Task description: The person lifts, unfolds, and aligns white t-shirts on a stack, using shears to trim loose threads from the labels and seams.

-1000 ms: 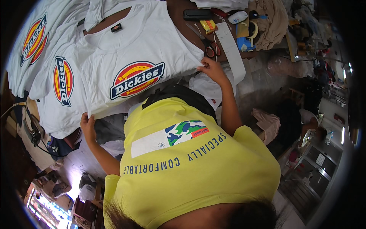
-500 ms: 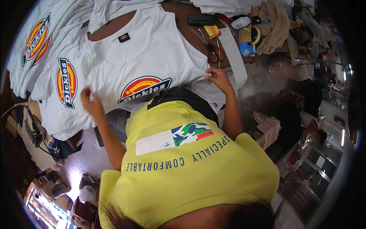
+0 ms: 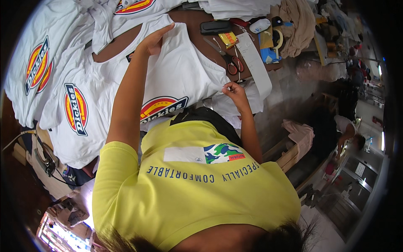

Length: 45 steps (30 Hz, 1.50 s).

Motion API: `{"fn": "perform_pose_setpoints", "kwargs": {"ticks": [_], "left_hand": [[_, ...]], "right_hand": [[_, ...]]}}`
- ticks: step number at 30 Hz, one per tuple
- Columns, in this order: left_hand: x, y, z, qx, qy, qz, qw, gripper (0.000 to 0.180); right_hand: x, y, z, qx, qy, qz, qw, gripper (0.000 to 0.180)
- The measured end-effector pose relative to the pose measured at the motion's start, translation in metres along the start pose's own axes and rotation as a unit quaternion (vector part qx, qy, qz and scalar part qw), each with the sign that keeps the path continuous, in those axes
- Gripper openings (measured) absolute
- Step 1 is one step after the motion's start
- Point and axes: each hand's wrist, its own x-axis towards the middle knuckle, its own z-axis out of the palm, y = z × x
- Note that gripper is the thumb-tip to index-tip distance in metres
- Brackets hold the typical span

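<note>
Left of the fingers lie more white shirts (image 3: 63,109) with round red and yellow badges. The left hand (image 3: 154,40) rests flat on the white T-shirt (image 3: 180,80) near its neck opening, fingers (image 3: 164,30) straight and pressed together. The T-shirt is spread on the brown table (image 3: 121,44) under and between both hands. The right hand (image 3: 235,91) pinches the T-shirt's sleeve edge between thumb and fingers (image 3: 226,88). Just beyond those fingers lie red-handled scissors (image 3: 232,63) and a white paper strip (image 3: 256,63).

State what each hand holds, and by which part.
Left hand lies on the white T-shirt near its collar; right hand pinches its sleeve edge.
</note>
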Motion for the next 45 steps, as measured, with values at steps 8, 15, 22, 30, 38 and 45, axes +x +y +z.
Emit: {"fn": "perform_pose_setpoints", "kwargs": {"ticks": [8,15,22,30,38,45], "left_hand": [[0.039,0.016,-0.051,-0.256,-0.053,0.065,0.963,0.073],[0.035,0.007,-0.052,-0.277,-0.073,0.084,0.954,0.08],[0.029,0.01,-0.045,-0.291,-0.08,0.076,0.95,0.08],[0.003,0.011,-0.064,-0.333,-0.16,0.009,0.929,0.066],[-0.043,-0.027,-0.096,-0.363,-0.065,0.149,0.918,0.064],[-0.031,-0.065,-0.127,-0.469,-0.167,0.228,0.837,0.075]], "right_hand": [[-0.005,0.015,0.0,0.079,0.107,0.065,0.989,0.012],[-0.002,0.017,0.002,0.098,0.114,0.068,0.986,0.012],[0.0,0.018,0.007,0.057,0.131,0.068,0.987,0.013],[-0.006,0.019,0.024,0.028,0.187,-0.02,0.982,0.017],[-0.031,0.007,0.046,-0.457,0.142,-0.336,0.811,0.021],[-0.04,0.017,0.064,-0.54,0.049,-0.404,0.737,0.015]]}}
